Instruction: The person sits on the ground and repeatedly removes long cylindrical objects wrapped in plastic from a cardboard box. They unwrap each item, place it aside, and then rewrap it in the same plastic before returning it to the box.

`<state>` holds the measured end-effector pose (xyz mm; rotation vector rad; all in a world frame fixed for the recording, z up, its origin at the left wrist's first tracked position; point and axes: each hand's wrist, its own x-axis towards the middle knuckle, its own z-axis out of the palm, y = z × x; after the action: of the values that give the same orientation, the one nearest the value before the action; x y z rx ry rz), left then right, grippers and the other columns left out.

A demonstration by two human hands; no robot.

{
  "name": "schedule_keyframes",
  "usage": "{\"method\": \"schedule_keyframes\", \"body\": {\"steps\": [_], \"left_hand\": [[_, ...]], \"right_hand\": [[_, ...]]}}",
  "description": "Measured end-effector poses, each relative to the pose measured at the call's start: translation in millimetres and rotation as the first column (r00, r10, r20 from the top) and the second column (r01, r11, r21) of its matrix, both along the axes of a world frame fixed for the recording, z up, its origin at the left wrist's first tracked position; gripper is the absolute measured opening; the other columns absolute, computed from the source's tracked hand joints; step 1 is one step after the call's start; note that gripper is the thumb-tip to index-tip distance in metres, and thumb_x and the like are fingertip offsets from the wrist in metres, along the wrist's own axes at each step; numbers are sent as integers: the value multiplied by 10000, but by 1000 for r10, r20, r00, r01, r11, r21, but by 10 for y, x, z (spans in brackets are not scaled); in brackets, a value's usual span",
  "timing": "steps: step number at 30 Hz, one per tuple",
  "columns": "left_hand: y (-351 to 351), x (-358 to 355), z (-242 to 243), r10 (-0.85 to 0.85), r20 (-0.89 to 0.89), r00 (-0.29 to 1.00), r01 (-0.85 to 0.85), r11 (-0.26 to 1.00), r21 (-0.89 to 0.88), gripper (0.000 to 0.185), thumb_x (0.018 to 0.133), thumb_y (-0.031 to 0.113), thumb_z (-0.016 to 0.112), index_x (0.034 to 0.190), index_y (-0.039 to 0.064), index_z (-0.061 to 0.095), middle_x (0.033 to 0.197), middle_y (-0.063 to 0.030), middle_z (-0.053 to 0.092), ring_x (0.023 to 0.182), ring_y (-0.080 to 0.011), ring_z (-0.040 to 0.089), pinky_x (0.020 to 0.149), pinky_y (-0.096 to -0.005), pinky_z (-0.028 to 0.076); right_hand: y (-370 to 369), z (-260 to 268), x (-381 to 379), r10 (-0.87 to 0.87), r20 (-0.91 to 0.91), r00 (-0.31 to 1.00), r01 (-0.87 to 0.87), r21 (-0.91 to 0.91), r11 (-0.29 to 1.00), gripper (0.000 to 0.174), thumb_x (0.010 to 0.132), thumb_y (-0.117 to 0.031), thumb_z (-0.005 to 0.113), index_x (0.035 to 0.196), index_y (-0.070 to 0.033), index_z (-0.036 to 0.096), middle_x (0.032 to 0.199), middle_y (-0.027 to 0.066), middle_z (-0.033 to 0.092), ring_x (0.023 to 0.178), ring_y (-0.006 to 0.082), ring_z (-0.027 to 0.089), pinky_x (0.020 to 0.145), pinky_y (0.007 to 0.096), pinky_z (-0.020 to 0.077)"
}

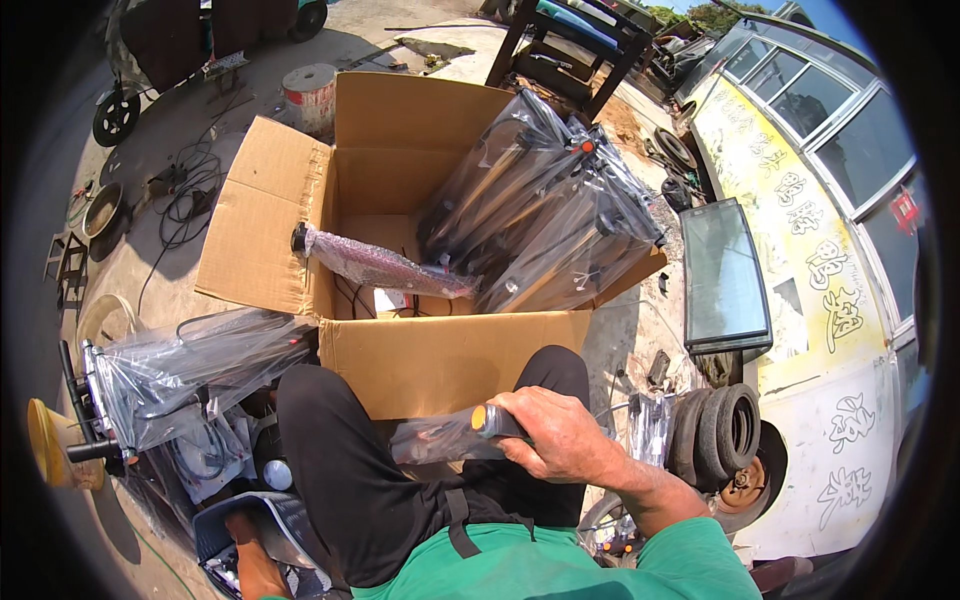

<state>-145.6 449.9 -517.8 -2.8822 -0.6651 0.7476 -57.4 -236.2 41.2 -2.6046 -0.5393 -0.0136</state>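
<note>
My right hand [551, 435] grips a black handle [504, 422] with an orange end, above my lap. Clear plastic wrap [442, 439] hangs around and below the handle. At the lower left, my left hand [244, 529] reaches down into a grey-blue plastic basket [296, 514]; its fingers are hidden. Before my knees stands an open cardboard box [457, 360]. Several long parts in clear plastic bags [555, 210] lean out of its right side. A piece in pinkish bubble wrap [386, 262] with a black end lies across the box's left part.
More plastic-wrapped parts with black bars [202, 360] lie left of my knee, near a yellow bucket [56, 450]. Stacked tyres [720, 427] and a framed glass pane [724, 274] stand at right. Black cable [187, 202] trails over the concrete beside a paint bucket [310, 101].
</note>
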Motion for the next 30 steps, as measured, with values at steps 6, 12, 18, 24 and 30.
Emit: {"method": "schedule_keyframes", "body": {"steps": [6,12,18,24,30], "left_hand": [[-18,-127,1,-17,127,992,13,999,31,395,964,331,758,1270,81,779,1110,-199,760,984,-399,704,935,-490,588],[-263,-270,142,197,544,816,-117,977,-179,375,963,314,768,1227,49,781,1036,-215,742,929,-412,683,908,-502,574],[-626,-431,739,522,735,432,-149,845,-513,329,938,199,790,1167,-30,733,962,-228,708,927,-426,660,942,-496,522],[-587,-325,1320,931,186,314,-349,296,-889,235,879,32,683,1110,7,717,939,-130,693,740,-250,679,576,-409,571],[-776,-222,1394,951,172,258,-152,215,-965,239,853,22,641,1082,24,709,846,-82,666,656,-191,653,501,-337,569]], "right_hand": [[47,13,36,20,5,1000,-20,-15,1000,480,895,-201,819,1288,-6,625,1056,171,704,978,387,714,851,461,588],[32,24,-64,22,12,1000,-22,-25,999,464,910,-223,809,1274,-2,627,1043,171,700,962,382,713,837,460,586],[28,16,-48,48,54,997,-48,3,999,449,900,-187,826,1273,-24,636,1031,159,708,951,379,721,832,459,592],[-1,32,-48,101,66,993,-101,1,995,422,948,-219,796,1267,-17,608,1038,168,698,972,370,722,835,448,601],[-89,-5,-81,121,73,990,-121,-1,993,436,950,-228,799,1285,-28,604,1053,162,705,989,357,729,844,450,611]]}}
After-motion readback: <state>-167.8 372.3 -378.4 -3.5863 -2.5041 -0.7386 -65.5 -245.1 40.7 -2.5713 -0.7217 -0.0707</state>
